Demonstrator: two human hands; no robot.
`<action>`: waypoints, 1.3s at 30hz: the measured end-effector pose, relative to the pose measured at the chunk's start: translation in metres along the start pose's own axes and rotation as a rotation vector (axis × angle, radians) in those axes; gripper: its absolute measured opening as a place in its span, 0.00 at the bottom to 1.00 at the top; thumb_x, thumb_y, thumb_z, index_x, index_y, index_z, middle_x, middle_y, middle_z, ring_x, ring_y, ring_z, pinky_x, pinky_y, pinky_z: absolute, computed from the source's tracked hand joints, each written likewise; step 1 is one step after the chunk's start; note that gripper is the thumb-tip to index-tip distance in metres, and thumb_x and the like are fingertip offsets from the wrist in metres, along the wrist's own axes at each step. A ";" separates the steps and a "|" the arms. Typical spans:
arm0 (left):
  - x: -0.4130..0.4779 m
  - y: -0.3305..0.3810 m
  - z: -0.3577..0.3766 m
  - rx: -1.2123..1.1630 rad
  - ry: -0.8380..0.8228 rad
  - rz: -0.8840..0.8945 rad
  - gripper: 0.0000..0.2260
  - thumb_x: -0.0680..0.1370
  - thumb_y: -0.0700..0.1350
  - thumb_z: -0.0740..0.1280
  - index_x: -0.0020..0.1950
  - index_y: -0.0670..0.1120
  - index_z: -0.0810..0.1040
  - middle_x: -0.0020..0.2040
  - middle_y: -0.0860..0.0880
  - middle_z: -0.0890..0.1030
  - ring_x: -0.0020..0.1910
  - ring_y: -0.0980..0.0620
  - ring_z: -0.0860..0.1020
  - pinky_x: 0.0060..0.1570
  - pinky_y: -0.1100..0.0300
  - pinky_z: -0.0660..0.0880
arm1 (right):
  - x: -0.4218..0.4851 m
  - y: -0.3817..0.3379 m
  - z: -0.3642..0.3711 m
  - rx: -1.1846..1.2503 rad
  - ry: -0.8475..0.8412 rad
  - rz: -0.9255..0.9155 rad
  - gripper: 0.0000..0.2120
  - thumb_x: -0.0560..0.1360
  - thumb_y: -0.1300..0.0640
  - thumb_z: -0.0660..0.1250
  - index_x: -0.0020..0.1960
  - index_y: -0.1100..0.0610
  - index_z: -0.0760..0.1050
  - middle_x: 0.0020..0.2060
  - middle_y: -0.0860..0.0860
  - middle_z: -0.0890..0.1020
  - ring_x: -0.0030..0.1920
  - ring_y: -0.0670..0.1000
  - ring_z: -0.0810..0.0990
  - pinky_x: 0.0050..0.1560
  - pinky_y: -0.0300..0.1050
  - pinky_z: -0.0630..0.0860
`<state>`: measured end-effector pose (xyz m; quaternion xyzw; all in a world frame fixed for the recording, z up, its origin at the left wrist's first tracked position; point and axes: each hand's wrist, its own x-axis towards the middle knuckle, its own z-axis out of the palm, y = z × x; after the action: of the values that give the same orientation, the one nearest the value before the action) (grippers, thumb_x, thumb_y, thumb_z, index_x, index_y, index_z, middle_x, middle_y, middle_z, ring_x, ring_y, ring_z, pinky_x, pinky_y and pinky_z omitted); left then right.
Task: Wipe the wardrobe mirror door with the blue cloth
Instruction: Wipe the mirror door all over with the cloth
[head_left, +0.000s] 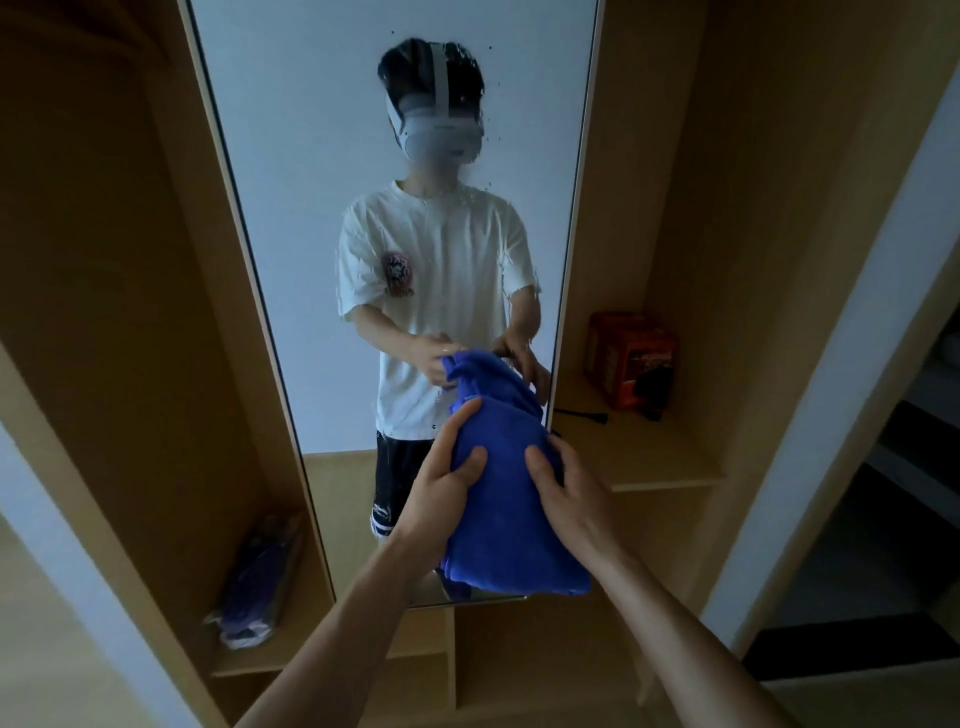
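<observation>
Both hands grip blue cloth (511, 514) in front of mirror door (311, 156), low on glass. Left hand (447, 475) curls round cloth's left edge, thumb on front; right hand (569, 483) clasps right side. Droplets speckle upper mirror. Orange box (631, 358) on right shelf (665, 467); plastic bag (260, 582) on lower left shelf.

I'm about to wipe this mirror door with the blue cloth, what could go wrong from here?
1. The blue cloth is bunched between your left hand and right hand; a wad may only smear the droplets on the mirror door.
2. The orange box and black cable sit on the shelf beside the mirror; a wide stroke could knock them.
</observation>
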<state>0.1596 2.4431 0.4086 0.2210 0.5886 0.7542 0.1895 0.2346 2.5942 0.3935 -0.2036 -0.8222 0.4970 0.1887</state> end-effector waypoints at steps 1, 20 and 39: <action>-0.004 0.003 -0.001 -0.031 0.006 0.011 0.19 0.84 0.44 0.64 0.69 0.67 0.76 0.72 0.59 0.72 0.68 0.50 0.77 0.66 0.44 0.77 | -0.002 -0.003 -0.002 0.044 0.012 0.011 0.41 0.70 0.20 0.54 0.77 0.41 0.61 0.70 0.45 0.73 0.67 0.51 0.74 0.67 0.58 0.74; -0.022 0.065 -0.037 -0.189 0.127 0.202 0.34 0.75 0.36 0.74 0.73 0.66 0.71 0.67 0.55 0.80 0.62 0.48 0.83 0.55 0.49 0.83 | -0.023 -0.103 -0.024 0.596 0.004 -0.090 0.17 0.71 0.62 0.77 0.59 0.54 0.80 0.50 0.52 0.87 0.49 0.56 0.87 0.53 0.60 0.82; 0.017 0.171 -0.088 0.081 0.141 0.610 0.23 0.82 0.46 0.70 0.73 0.64 0.72 0.75 0.58 0.73 0.73 0.50 0.74 0.68 0.40 0.75 | 0.010 -0.205 0.002 0.645 -0.205 -0.157 0.30 0.67 0.52 0.80 0.66 0.55 0.76 0.57 0.52 0.85 0.55 0.56 0.85 0.58 0.59 0.80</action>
<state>0.0920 2.3410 0.5586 0.3417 0.5364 0.7658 -0.0956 0.1954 2.5112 0.5770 -0.0185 -0.6506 0.7331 0.1973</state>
